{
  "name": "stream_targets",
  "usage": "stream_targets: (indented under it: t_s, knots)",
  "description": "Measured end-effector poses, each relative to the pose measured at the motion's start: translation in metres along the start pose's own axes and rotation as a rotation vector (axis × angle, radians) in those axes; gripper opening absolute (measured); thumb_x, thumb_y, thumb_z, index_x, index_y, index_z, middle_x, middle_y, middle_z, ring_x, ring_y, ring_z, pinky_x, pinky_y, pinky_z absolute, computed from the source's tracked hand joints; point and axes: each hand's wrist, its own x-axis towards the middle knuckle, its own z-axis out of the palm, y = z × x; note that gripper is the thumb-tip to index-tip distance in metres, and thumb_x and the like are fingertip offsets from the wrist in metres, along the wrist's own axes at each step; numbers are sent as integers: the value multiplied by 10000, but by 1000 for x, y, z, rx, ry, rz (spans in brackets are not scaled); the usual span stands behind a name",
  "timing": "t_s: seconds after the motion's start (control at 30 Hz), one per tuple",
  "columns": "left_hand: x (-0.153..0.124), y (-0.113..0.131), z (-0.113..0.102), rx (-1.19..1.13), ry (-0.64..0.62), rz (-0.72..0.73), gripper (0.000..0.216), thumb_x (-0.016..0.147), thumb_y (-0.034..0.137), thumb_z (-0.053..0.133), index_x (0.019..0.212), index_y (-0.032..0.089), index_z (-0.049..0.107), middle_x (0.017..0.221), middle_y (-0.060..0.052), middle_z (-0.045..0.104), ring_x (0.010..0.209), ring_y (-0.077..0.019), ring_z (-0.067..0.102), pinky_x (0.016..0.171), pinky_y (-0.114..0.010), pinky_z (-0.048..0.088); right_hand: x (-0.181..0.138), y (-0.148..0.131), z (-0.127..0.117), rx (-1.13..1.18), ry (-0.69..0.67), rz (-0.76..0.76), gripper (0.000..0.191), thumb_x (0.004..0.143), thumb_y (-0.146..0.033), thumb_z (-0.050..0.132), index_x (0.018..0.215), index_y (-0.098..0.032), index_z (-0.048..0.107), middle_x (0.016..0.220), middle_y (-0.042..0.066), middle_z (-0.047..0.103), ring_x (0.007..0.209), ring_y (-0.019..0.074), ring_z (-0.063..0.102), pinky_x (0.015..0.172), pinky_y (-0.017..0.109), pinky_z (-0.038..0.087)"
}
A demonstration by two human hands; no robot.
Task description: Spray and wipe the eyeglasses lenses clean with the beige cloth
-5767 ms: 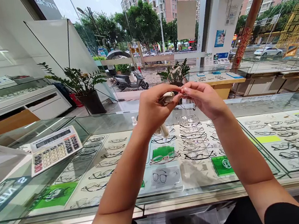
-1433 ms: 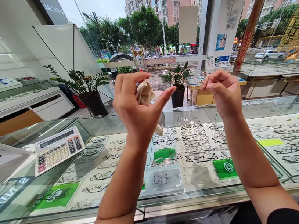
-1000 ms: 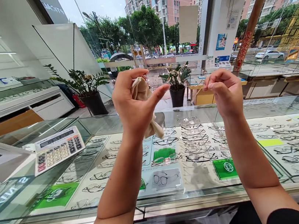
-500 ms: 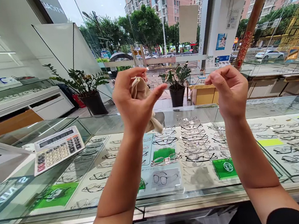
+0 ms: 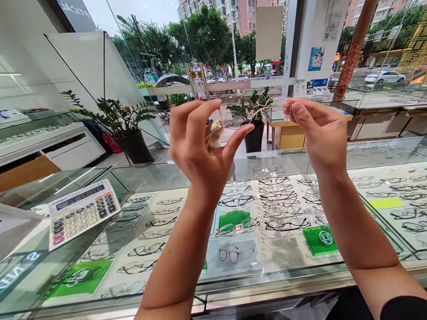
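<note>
Glass display case (image 5: 231,286): spans the foreground, spectacle frames (image 5: 286,224) in rows under the glass. Potted plants (image 5: 132,149), 2, on the floor beyond it. Calculator (image 5: 83,212), 1, tilted, at the case's left. Left hand (image 5: 199,148): thumb and forefinger spread apart, bunched pale cloth (image 5: 214,134) held against the palm. Right hand (image 5: 324,136): thumb and forefinger pinching 1 end of thin-rimmed eyeglasses (image 5: 265,106), held up between both hands above the case; left-fingertip contact unclear.
</note>
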Motion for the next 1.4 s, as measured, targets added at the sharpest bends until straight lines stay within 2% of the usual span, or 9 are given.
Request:
stream_targets:
  t_s: [0.3,0.57,0.73,0.97,1.13,1.23,1.4]
  knots:
    - [3,-20,11,-65,56,46,580,795,473,956,1307,370,703,1173,-43,680,1089,-266,699,987,-440,611,-10,-9,7,-29,24,-90,176,927,-406,828,1071,-311,862,1076,16,862,1010,215,822,971,447,687]
    - [3,-28,13,-113,56,51,604,773,534,958,1297,367,709,1169,-43,658,1112,-267,684,1013,-445,593,-11,-9,8,-1,12,-67,219,910,-473,836,1052,-309,856,1058,20,854,985,204,809,968,446,685]
    - [4,-16,9,-80,49,9,588,761,552,962,1255,343,723,1134,-43,646,1075,-259,684,987,-437,591,-9,-7,7,-6,40,-70,223,911,-506,825,1018,-312,853,1024,16,846,968,209,798,934,447,680]
    - [4,8,1,-30,-2,-65,528,774,471,977,1213,322,725,1122,-39,654,1105,-263,669,990,-446,579,-8,-11,2,-61,42,-75,219,941,-483,795,979,-270,832,945,29,818,887,194,771,854,399,656]
    - [6,8,-2,-45,-25,-98,525,776,504,966,1202,303,736,1120,-47,666,1115,-273,679,998,-459,588,-7,-16,4,-87,-2,-44,256,971,-502,736,961,-251,780,938,32,794,910,195,767,879,388,644]
    - [9,5,-4,-57,-55,-109,513,783,493,963,1207,309,742,1118,-46,680,1100,-264,685,989,-444,591,-6,-16,3,-90,-19,-60,227,958,-477,757,944,-251,770,894,17,764,882,182,747,880,375,627]
    - [12,1,-6,-39,-44,-89,533,744,574,961,1160,306,764,1093,-44,708,1055,-263,694,985,-461,611,-5,-14,2,-111,-33,-70,229,946,-488,770,937,-259,777,888,11,756,877,174,727,875,357,613]
